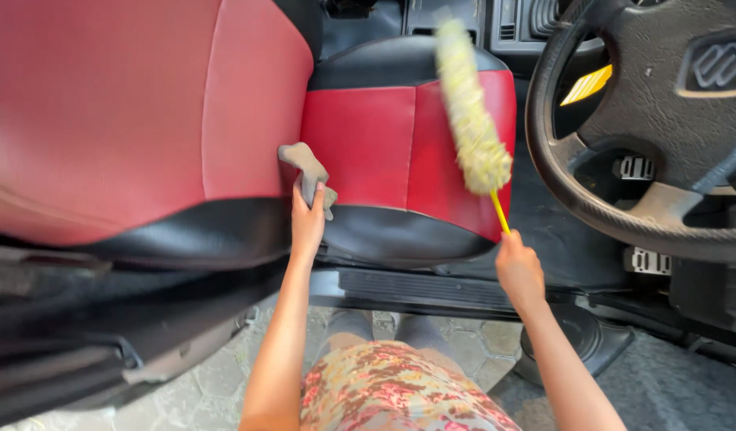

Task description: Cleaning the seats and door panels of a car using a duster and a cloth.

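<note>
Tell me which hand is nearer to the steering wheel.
Right. The right hand, holding the duster, is just below-left of the steering wheel; the left hand, gripping a grey cloth, is across the seat.

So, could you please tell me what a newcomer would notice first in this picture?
Probably the fluffy yellow-green duster, held by its yellow handle in the right hand and stretched across the red and black car seat. Next comes the grey cloth gripped by the left hand, then the black steering wheel at upper right.
</note>
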